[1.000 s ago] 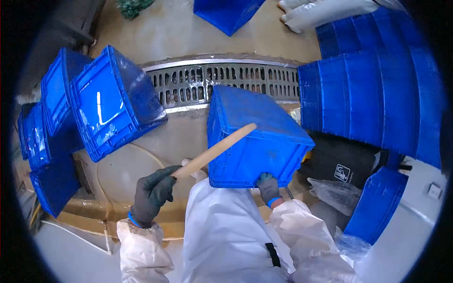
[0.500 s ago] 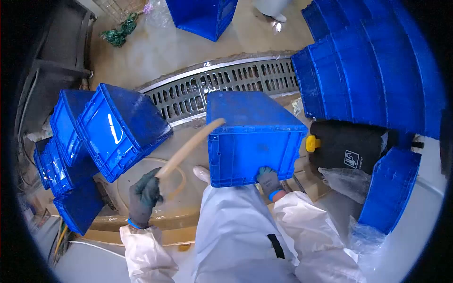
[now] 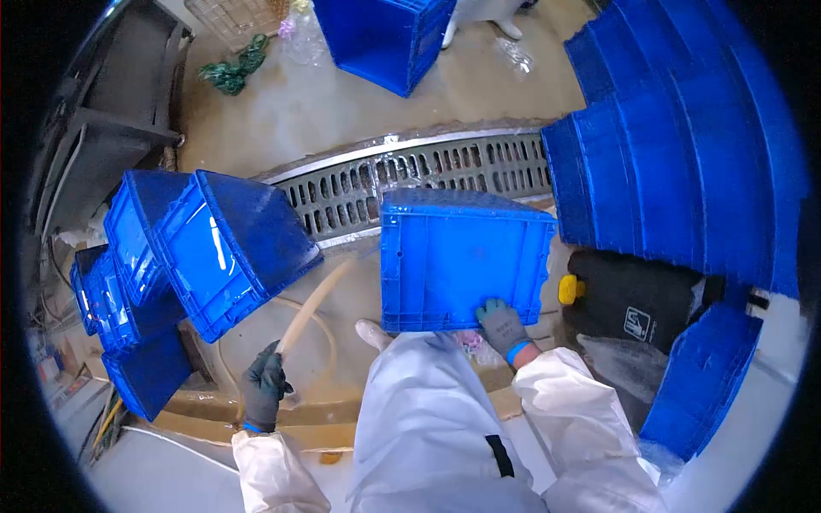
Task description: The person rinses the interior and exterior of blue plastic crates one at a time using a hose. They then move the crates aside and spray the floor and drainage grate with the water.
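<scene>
Gloved, the right hand point(image 3: 503, 325) grips the lower edge of a blue crate point(image 3: 462, 261) at centre frame, which is tipped with its base facing the camera. Lower left, the left hand point(image 3: 263, 386) is clenched around a tan hose point(image 3: 312, 303) angled up toward the crate. Behind the crate runs a metal floor drain grate point(image 3: 359, 184). More blue crates point(image 3: 214, 244) lean at left, and a stack of crates point(image 3: 684, 162) fills the right side.
</scene>
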